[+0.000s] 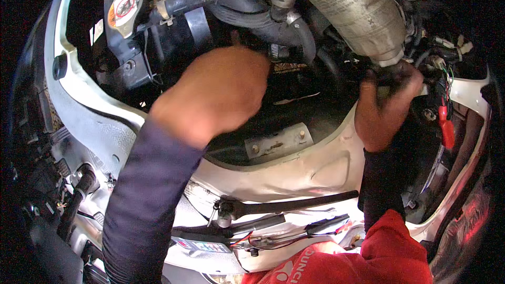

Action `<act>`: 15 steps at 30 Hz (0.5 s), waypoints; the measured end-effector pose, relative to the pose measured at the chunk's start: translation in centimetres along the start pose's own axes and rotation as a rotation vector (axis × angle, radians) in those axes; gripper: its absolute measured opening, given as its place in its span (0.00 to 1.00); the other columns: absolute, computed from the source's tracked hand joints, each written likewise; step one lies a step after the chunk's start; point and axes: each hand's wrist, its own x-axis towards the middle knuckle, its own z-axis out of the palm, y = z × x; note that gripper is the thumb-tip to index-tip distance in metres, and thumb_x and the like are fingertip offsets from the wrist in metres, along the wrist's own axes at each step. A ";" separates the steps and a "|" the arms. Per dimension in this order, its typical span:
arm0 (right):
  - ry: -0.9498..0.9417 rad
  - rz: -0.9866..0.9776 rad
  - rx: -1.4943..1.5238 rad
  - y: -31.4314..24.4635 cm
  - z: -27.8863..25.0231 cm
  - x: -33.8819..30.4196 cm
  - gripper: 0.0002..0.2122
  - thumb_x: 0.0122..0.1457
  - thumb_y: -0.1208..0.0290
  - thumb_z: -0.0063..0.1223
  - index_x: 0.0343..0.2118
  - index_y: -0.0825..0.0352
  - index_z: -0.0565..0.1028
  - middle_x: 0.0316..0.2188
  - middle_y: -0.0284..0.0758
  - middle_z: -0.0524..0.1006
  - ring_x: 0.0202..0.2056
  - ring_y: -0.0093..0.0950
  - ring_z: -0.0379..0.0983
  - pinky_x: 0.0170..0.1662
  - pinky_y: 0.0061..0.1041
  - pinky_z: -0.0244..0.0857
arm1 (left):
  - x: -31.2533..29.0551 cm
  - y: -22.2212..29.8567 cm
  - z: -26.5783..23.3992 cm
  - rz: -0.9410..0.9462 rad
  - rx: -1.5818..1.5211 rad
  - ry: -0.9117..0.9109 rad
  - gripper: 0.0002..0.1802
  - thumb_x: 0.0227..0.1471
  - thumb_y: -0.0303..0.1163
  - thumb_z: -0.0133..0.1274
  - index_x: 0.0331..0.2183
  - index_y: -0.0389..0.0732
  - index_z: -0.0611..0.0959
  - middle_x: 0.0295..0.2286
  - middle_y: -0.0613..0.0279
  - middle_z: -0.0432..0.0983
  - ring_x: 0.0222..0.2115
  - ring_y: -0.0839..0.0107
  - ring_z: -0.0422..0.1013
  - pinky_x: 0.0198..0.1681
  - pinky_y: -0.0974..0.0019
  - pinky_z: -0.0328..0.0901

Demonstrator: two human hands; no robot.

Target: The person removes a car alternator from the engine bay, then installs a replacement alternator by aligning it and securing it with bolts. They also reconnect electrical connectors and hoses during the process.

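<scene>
My left hand (218, 92) reaches down into a dark engine bay, back of the hand up and smeared by motion. Its fingers are hidden below it, near a black hose (231, 2). To the right, my right hand (386, 105) is curled, fingertips bent inward just under the lower end of a silver metal canister (355, 13). What its fingers hold is hidden in shadow. A dark long-handled ratchet wrench (294, 205) lies across the body edge in front, its head to the left.
A radiator cap (124, 10) stands at the upper left. White painted body panel (300, 171) curves around the bay's near side. A red-booted cable end (446, 129) and thin wires hang at the right. Loose black trim and wires (321, 226) lie near the wrench.
</scene>
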 end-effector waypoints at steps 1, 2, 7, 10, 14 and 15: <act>0.001 -0.013 -0.009 0.0 0.0 0.0 0.23 0.57 0.81 0.57 0.54 0.70 0.62 0.43 0.40 0.69 0.46 0.31 0.67 0.55 0.31 0.62 | -1.3 1.4 -1.7 -0.159 -0.021 -0.099 0.15 0.55 0.31 0.51 0.41 0.36 0.85 0.32 0.46 0.80 0.36 0.45 0.76 0.42 0.48 0.71; 0.004 -0.025 -0.023 -0.1 -0.1 0.0 0.22 0.58 0.80 0.58 0.54 0.70 0.63 0.42 0.39 0.70 0.45 0.31 0.68 0.54 0.30 0.62 | -3.0 3.4 -3.6 -0.264 -0.082 0.013 0.15 0.55 0.30 0.54 0.44 0.37 0.86 0.40 0.42 0.81 0.45 0.42 0.76 0.51 0.49 0.69; 0.056 0.018 -0.093 0.1 0.3 0.3 0.29 0.52 0.74 0.60 0.57 0.71 0.62 0.42 0.57 0.76 0.44 0.60 0.74 0.48 0.50 0.67 | -7.8 3.9 -8.4 -0.656 0.080 0.720 0.16 0.61 0.34 0.59 0.48 0.37 0.86 0.41 0.57 0.83 0.43 0.70 0.75 0.51 0.65 0.67; 0.059 0.031 -0.089 -0.2 0.3 0.1 0.30 0.50 0.75 0.61 0.57 0.72 0.62 0.42 0.59 0.76 0.45 0.61 0.73 0.49 0.51 0.67 | -9.6 1.5 -7.8 -0.532 0.426 0.795 0.23 0.58 0.40 0.63 0.52 0.40 0.84 0.41 0.58 0.80 0.44 0.67 0.71 0.52 0.64 0.62; 0.071 0.004 -0.154 -0.3 0.3 0.1 0.31 0.50 0.75 0.61 0.56 0.72 0.61 0.41 0.59 0.76 0.43 0.63 0.73 0.48 0.52 0.67 | -10.5 0.6 -6.4 -0.515 0.399 0.809 0.31 0.57 0.44 0.61 0.58 0.39 0.77 0.48 0.50 0.73 0.51 0.54 0.64 0.60 0.51 0.53; 0.052 0.012 -0.150 -0.4 0.0 0.1 0.31 0.50 0.75 0.61 0.56 0.72 0.61 0.41 0.60 0.76 0.43 0.63 0.73 0.48 0.52 0.68 | -10.6 0.6 -6.4 -0.515 0.435 0.798 0.32 0.57 0.44 0.61 0.59 0.39 0.76 0.49 0.50 0.73 0.52 0.54 0.64 0.60 0.51 0.53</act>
